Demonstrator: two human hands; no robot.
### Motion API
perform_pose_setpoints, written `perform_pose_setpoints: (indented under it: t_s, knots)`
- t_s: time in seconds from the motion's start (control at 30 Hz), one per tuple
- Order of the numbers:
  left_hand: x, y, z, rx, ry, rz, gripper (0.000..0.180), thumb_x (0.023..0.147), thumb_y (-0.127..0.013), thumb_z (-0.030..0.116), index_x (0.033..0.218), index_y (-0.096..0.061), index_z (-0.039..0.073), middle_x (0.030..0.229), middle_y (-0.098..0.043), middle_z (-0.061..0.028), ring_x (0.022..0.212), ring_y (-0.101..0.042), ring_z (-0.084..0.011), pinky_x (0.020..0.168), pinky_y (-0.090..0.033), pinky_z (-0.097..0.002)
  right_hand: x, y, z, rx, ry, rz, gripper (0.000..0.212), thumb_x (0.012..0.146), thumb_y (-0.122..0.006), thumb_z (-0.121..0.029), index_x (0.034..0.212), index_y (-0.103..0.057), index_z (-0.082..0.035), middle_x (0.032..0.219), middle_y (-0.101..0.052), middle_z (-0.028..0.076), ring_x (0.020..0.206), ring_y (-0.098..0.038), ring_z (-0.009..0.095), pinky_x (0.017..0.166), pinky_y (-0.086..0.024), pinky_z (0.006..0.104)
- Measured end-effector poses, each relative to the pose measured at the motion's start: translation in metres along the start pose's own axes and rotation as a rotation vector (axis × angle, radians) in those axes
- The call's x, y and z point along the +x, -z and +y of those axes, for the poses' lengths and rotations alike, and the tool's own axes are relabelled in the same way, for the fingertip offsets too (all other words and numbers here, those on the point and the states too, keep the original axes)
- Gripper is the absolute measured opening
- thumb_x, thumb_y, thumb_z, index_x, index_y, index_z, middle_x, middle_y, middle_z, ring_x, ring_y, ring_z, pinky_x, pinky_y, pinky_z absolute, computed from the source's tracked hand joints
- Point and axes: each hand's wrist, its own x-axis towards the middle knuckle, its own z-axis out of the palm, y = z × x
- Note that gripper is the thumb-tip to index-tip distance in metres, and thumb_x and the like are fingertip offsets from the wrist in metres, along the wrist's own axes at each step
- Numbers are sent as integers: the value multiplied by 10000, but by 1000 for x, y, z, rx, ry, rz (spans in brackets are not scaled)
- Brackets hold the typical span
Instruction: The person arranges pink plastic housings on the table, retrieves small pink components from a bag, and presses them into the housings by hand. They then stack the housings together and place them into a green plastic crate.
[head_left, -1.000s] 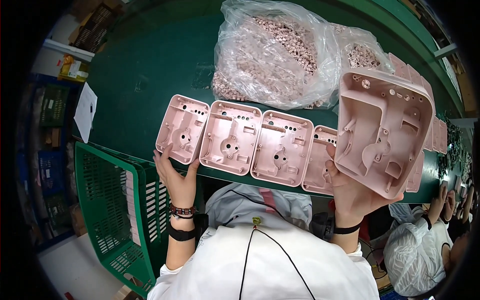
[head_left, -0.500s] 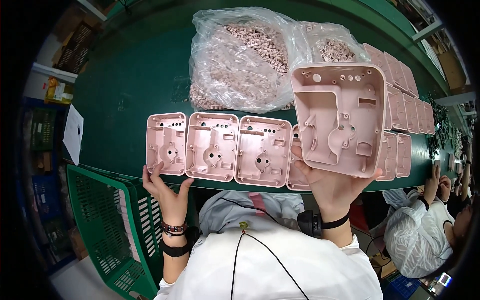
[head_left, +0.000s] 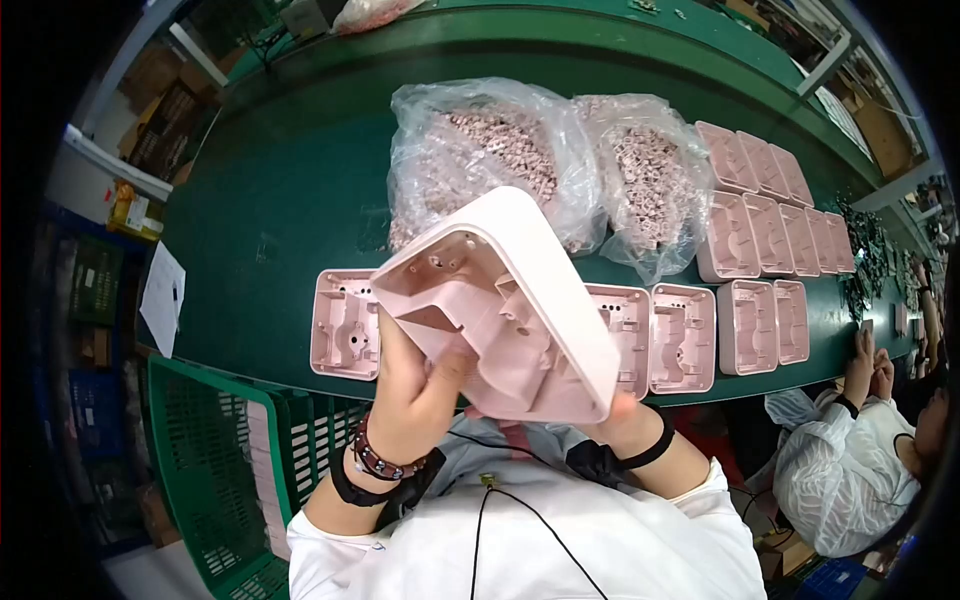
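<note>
A pale pink plastic housing (head_left: 510, 335) is tilted up in front of me, held in both hands above the table's near edge. My left hand (head_left: 415, 395) grips its left side, the thumb inside the open cavity and the fingers behind the wall. At the lower right corner my right hand (head_left: 620, 422) is closed on it, most of its fingers hidden underneath. Behind it stands a row of matching housings, with one at the left end (head_left: 335, 335) and one at the right (head_left: 683, 345); the held piece covers the middle of this row.
Two clear plastic bags of small pink parts, a large one (head_left: 420, 140) and a smaller one (head_left: 645, 180), lie on the green table (head_left: 260, 200). More housings (head_left: 735, 235) stand at right. A green crate (head_left: 180, 450) sits at lower left. A co-worker (head_left: 845, 460) works at right.
The housing has swung from the right to the middle and turned on edge. My left hand has left the row and taken hold of it. The whole view has shifted.
</note>
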Motion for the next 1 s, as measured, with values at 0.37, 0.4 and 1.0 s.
perform_pose_setpoints:
  t_s: [0.37,0.4,1.0]
  knots:
    - [56,253,6,1523,-94,382,369,864,-400,52,1233,-406,46,1062,-523,-239,935,-516,-376,789,-417,-394,-99,23,-68,-1578,485,510,621,842,-540,-74,1351,-188,-20,1023,-547,143,919,-561,229,842,-430,333]
    - [59,272,11,1533,191,363,372,855,-402,47,1227,-422,38,1115,-506,-251,988,-494,-392,824,-408,-404,-123,29,-67,-1582,641,697,632,849,-526,-64,1367,-166,-39,913,-569,125,831,-566,210,807,-442,331]
    - [81,321,-132,1207,498,-157,390,620,-726,151,917,-547,-28,824,-622,-153,758,-595,-245,662,-474,-350,-168,66,-8,-2192,435,1244,430,794,-583,-141,1185,-450,-22,1063,-472,171,879,-489,322,786,-412,361]
